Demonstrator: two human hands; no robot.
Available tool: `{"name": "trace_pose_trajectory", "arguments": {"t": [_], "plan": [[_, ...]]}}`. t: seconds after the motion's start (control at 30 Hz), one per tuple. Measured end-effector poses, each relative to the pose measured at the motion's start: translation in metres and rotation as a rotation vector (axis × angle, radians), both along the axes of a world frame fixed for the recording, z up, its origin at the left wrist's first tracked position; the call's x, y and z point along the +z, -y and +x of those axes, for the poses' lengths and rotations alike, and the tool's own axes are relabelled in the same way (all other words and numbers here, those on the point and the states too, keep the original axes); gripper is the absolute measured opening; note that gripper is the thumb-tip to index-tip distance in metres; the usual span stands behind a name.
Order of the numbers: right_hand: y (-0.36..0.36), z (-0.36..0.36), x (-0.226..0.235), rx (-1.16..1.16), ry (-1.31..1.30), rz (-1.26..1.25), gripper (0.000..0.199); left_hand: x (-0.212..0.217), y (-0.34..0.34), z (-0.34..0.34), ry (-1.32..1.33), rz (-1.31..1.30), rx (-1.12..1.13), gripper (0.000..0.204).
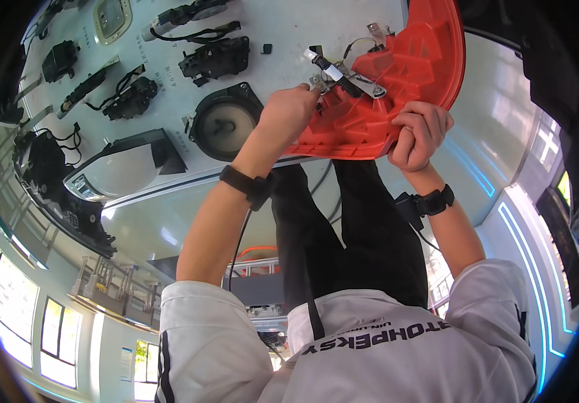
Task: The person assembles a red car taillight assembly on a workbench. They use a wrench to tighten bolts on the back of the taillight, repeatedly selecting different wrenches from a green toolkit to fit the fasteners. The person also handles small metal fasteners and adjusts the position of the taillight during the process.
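A large red plastic shell (403, 67), curved like a car tail light cover with moulded ribs, lies at the table's near edge. My right hand (420, 134) is closed round its near right rim. My left hand (286, 117) is closed in a pinch at the shell's left side, beside a small metal tab (315, 81). What sits between its fingertips is hidden. Across the shell's ribs rests a short black-and-silver rod (330, 69) with a rounded metal end. A thin dark wire (348, 48) loops beyond it.
Left of the shell stands a round black speaker (223, 124). A white mirror cover (118, 168) lies farther left. Several black latch-like parts (215, 59) with cables are spread over the pale table (289, 27). A tiny black block (266, 48) lies among them.
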State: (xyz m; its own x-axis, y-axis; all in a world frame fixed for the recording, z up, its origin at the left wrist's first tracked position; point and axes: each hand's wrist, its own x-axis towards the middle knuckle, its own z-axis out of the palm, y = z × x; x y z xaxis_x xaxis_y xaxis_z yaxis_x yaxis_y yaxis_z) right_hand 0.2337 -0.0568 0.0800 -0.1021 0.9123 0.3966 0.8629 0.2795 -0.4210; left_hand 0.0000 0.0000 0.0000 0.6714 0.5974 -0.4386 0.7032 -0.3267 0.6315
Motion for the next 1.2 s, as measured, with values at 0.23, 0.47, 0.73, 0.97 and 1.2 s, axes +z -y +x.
{"name": "trace_pose_trajectory", "arguments": {"t": [0.23,0.47,0.73,0.97,1.2], "plan": [[0.003,0.004,0.0,0.011,-0.003,-0.005,0.012,0.011,-0.02,0.025,-0.041,-0.458,0.097,0.029],[0.002,0.006,-0.003,0.023,-0.005,0.005,0.012,0.026,-0.024,0.016,-0.002,-0.561,0.426,0.039],[0.001,0.004,0.0,0.032,0.01,-0.003,0.012,-0.003,0.005,-0.009,0.124,-0.348,0.533,0.032],[0.0,0.003,0.002,0.037,0.019,0.001,0.012,-0.038,0.023,-0.002,0.249,-0.24,0.707,0.022],[-0.001,0.003,0.002,0.044,0.027,-0.003,0.012,-0.06,0.023,-0.002,0.307,-0.148,0.623,0.018]]}}
